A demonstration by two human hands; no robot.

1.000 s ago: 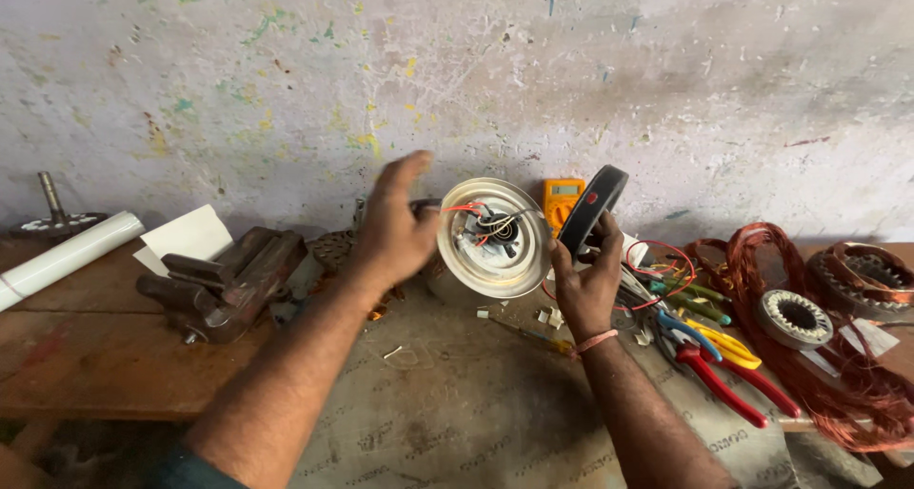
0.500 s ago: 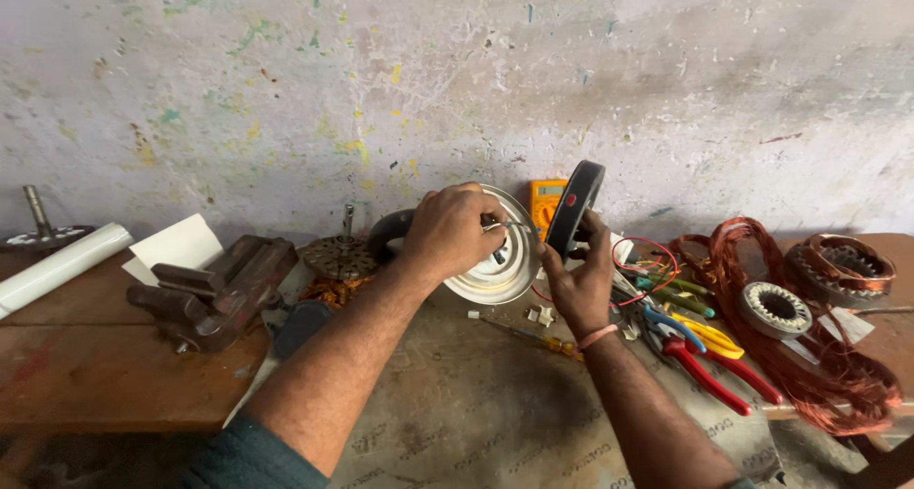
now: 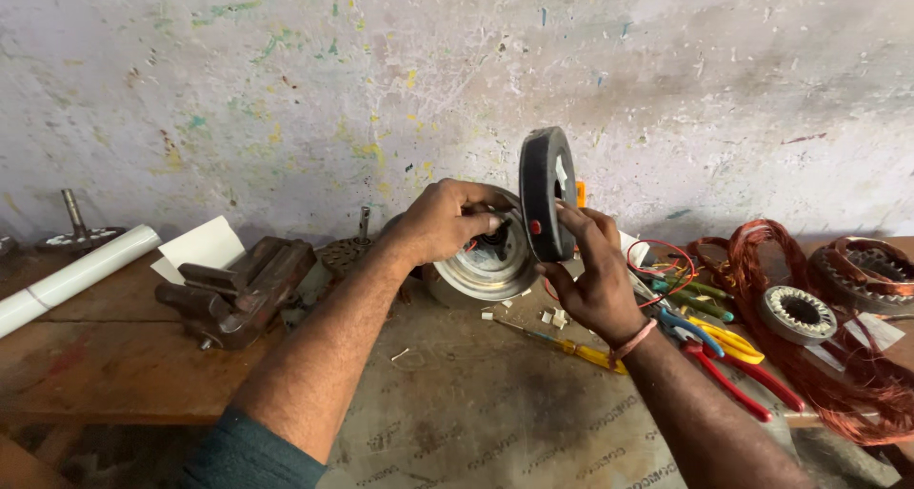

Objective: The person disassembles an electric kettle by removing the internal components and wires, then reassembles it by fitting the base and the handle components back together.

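A white card is propped against the stained wall at the left, behind a rusty bench vise, and a white tube lies slanted beside it, cut off by the left edge. A small white label is seen on the face of the black ring, with a red dot lower on its rim; nothing on the label can be made out. A white tag lies among the copper wire coils at the right. The middle of the surface is covered by a grey printed sheet.

The black ring is held upright and edge-on by the right hand, the fingers closed round its lower rim, just above and in front of the white round housing. The housing is tilted on the surface near the wall, its open side turned toward the camera. It is gripped at its upper edge by the left hand, whose fingertips are curled into the hollow; dark parts and a red wire are glimpsed inside, but most of the interior is hidden by the fingers and the ring.

An orange object is almost wholly hidden behind the ring. A yellow-handled screwdriver lies in front of the housing, and red pliers and yellow-handled pliers are partly covered by the right wrist. A grey slotted stator core rests on the copper coils, and a second winding is cut off at the right edge.
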